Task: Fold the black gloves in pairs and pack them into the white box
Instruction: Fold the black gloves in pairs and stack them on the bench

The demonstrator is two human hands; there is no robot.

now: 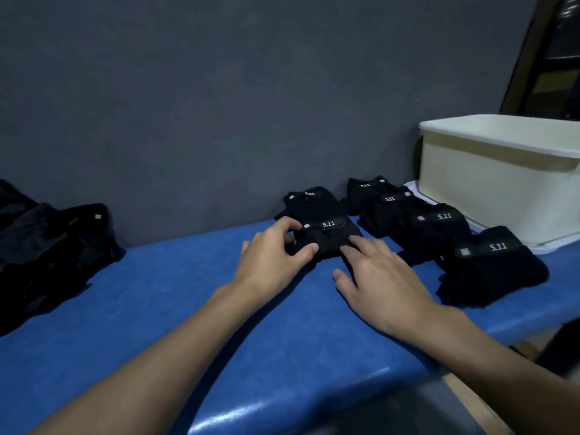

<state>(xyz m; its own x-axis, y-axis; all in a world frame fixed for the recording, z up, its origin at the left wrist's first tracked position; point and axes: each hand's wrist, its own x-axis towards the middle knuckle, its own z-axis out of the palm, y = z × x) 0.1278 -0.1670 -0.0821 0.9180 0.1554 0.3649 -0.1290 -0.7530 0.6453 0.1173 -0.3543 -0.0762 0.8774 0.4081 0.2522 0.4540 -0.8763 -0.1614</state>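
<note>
At the far left of the frame I see a loose heap of unfolded black fabric gloves (47,246), lying on the blue padded tabletop (157,309) and reaching back to the plain grey wall (219,89). From that heap to the hands runs a broad stretch of bare blue surface, the widest open room I have.

At centre, the left hand (273,255) grips the left edge of a folded black glove pair with a white 5.11 strap (326,237), fingers curled over it and the thumb on top. The right hand (383,277) lies flat with its fingers straight and spread, the index finger pressing on the same pair's right side. Just behind this pair, against the wall, sits a second folded black pair (310,202), the two touching.

Right of the hands, a slanting row of four more folded black pairs (439,227) overlaps from the wall towards the near edge of the tabletop; the right hand is just beside it. This row stands between the hands and the open-topped white plastic box (502,183) at the right edge of the frame. The box rests on a flat white sheet (549,246); its inside is hidden from me. A dark frame (552,58) leans in the upper right corner.

The near edge of the tabletop slants across the lower right.
</note>
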